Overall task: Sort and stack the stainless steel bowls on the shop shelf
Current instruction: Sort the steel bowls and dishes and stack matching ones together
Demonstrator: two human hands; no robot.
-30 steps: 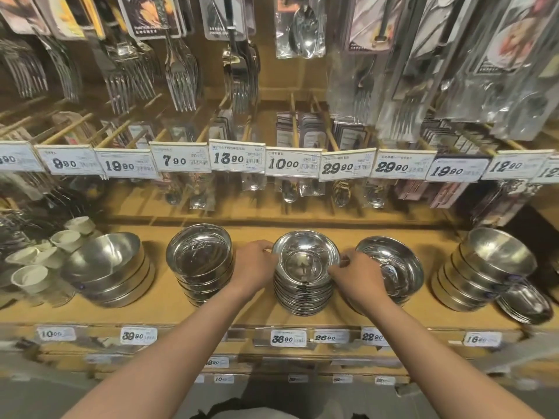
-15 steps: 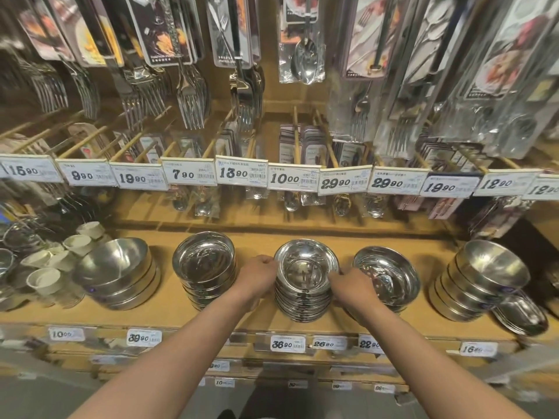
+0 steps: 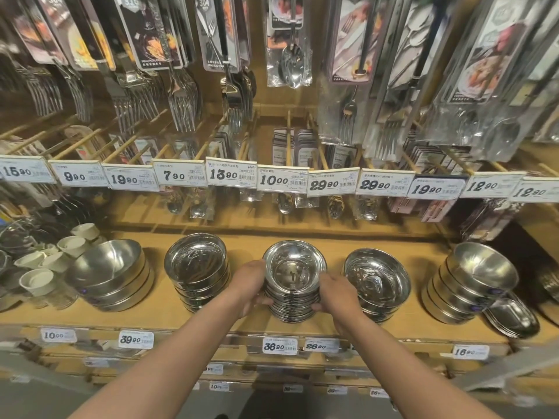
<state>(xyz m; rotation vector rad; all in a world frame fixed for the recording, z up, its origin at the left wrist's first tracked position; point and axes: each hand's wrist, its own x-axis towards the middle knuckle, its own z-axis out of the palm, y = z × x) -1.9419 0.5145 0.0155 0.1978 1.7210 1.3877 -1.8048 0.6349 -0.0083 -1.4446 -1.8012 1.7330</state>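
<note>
**Both hands clasp the middle stack of bowls**

The middle stack of bowls (image 3: pixel 292 285) stands near the front of the wooden shelf (image 3: pixel 326 240), shallow steel bowls nested one in another, leaning a little toward the camera. The left hand (image 3: pixel 249 287) grips its left side with fingers curled under the lower bowls, and the right hand (image 3: pixel 335 293) grips the right side the same way, so the whole stack is clamped between them. Whether it rests on the shelf or is just lifted cannot be told.

Just to the left stands a stack of straight-sided bowls (image 3: pixel 196 270), to the right a tilted stack (image 3: pixel 378 285), and farther right a taller leaning stack (image 3: pixel 472 285).

The step in hand looks like squaring or repositioning this stack. The next move calls for even pressure from both sides and a level set-down, clear of both neighbours, since smooth nested steel may slide.
</note>
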